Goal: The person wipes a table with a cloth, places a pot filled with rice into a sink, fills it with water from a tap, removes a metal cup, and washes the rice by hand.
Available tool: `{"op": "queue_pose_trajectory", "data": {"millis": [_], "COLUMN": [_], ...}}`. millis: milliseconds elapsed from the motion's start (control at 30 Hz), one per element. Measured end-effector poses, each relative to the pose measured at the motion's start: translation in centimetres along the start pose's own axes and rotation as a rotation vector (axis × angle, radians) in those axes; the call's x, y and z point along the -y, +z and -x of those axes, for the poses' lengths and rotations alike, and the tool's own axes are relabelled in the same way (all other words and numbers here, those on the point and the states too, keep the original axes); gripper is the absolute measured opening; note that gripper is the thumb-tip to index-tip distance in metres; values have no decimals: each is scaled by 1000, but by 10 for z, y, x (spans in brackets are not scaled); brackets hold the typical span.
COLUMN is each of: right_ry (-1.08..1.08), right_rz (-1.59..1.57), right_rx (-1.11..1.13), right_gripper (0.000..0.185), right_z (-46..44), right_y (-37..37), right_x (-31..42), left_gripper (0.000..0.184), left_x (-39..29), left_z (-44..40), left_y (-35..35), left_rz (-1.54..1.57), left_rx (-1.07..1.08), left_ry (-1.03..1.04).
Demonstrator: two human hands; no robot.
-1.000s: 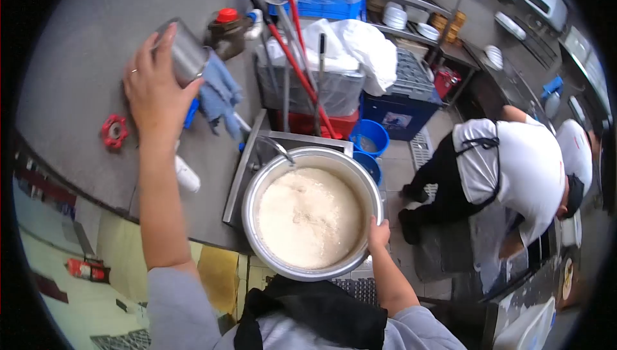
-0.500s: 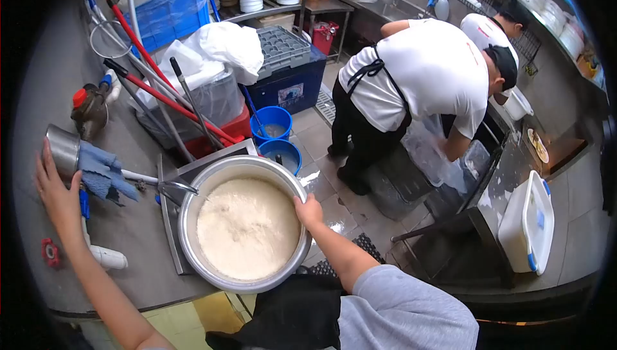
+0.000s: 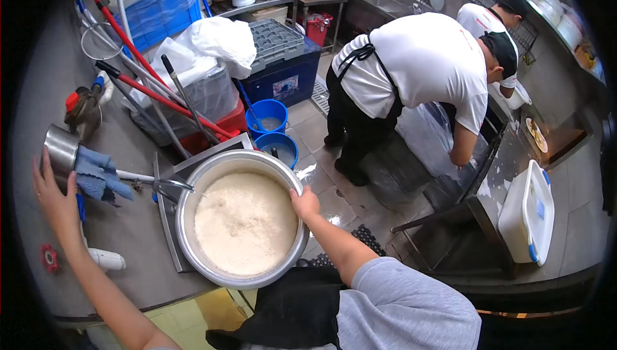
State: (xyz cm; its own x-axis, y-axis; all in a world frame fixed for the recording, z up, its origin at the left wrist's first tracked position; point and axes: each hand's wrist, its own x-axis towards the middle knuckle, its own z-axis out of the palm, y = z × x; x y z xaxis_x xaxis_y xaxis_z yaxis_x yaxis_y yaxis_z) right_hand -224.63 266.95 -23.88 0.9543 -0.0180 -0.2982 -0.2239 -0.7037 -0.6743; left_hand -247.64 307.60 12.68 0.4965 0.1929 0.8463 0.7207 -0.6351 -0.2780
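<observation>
A large round metal pot (image 3: 185, 247) stands in the sink, filled with pale, cloudy contents (image 3: 244, 225) that look like rice in water. My right hand (image 3: 305, 203) grips its right rim, fingers wrapped over the edge. A metal spout (image 3: 172, 187) reaches over the left rim. At the far left, my left hand (image 3: 54, 196) is raised with its fingers spread beside a small steel container (image 3: 61, 146). Whether they touch, I cannot tell. A blue cloth (image 3: 96, 175) hangs next to that container.
Two blue buckets (image 3: 277, 148) stand on the floor beyond the pot. Long red-handled tools (image 3: 160, 96) lean at the left. A co-worker in a white shirt (image 3: 424, 61) bends over a plastic-lined bin (image 3: 427, 138). A white tub (image 3: 527, 212) sits on the right counter.
The view has shifted slightly. The pot's surface looks calmer than before. The co-worker's plastic sheet is more spread out, and that arm is lower. Both my hands keep their places.
</observation>
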Motion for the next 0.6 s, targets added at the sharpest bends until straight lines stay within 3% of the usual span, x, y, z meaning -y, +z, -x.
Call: {"op": "queue_pose_trajectory", "data": {"millis": [100, 600], "right_ry": [-8, -29], "right_rz": [-29, -16], "right_rx": [-12, -21], "right_gripper": [49, 49], "right_z": [4, 1], "right_y": [-3, 0], "right_x": [3, 2], "left_gripper": [47, 61], "left_x": [-22, -4], "left_z": [-10, 2], "left_y": [-28, -12], "left_rz": [133, 102], "left_rx": [-116, 49], "left_ry": [71, 119]}}
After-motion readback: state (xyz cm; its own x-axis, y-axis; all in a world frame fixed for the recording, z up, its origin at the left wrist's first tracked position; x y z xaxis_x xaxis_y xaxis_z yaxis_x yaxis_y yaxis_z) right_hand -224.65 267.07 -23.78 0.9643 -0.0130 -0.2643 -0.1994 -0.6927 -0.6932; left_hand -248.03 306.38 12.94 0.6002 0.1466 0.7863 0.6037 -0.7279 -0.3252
